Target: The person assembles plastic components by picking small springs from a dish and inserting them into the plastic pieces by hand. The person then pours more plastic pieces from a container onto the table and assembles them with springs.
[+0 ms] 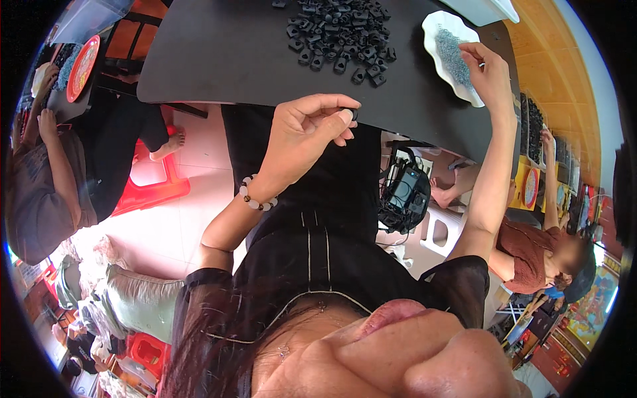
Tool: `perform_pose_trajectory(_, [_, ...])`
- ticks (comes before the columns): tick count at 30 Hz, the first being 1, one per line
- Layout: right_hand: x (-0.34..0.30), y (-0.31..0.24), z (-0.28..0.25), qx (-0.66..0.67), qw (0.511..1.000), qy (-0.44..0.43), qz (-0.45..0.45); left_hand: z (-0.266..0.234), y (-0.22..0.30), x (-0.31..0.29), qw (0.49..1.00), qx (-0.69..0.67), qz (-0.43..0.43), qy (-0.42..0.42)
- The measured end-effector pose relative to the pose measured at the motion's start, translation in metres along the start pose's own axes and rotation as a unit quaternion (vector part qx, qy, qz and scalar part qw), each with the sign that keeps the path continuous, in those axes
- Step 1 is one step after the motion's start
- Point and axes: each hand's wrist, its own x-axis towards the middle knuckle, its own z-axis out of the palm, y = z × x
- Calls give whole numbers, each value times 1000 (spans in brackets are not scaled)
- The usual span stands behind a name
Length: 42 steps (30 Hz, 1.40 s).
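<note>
My left hand is raised in front of the table's near edge, closed with a small black plastic piece pinched between thumb and forefinger. My right hand hovers over a white wavy-rimmed dish at the table's right side. Its thumb and forefinger curl together in a pinch; whatever is between them is too small to make out. Tiny blue-grey metallic parts fill the dish. A heap of small black plastic pieces with holes in them lies at the far middle of the table.
The dark table spans the far part of the view. A white bin stands beyond the dish. Below the table edge hangs a black bag with cables. Other people sit at left and right, near a red plastic stool and a red-rimmed plate.
</note>
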Motion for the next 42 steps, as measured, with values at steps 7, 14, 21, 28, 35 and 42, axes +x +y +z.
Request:
perform_pose_trajectory(7, [4, -8, 14, 16, 999, -47, -19, 2, 3, 3, 999, 5, -29, -12])
perform_pose_trajectory(14, [19, -6, 22, -17, 998, -45, -39, 4, 1, 5, 1000, 10, -29, 5])
perform_pose_trajectory(21, [19, 3, 11, 49, 998, 41, 15, 4, -1, 11, 1000, 11, -18, 6])
perform_pose_trajectory(28, [18, 31, 15, 341, 937, -2, 73, 5, -3, 18, 1000, 17, -13, -12])
perform_pose_trajectory(35, [-10, -14, 7, 552, 827, -74, 72, 19, -4, 33, 999, -15, -14, -36])
perform_pose_trajectory(42, [-51, -92, 23, 555, 817, -154, 29, 15, -10, 26, 981, -148, -99, -77])
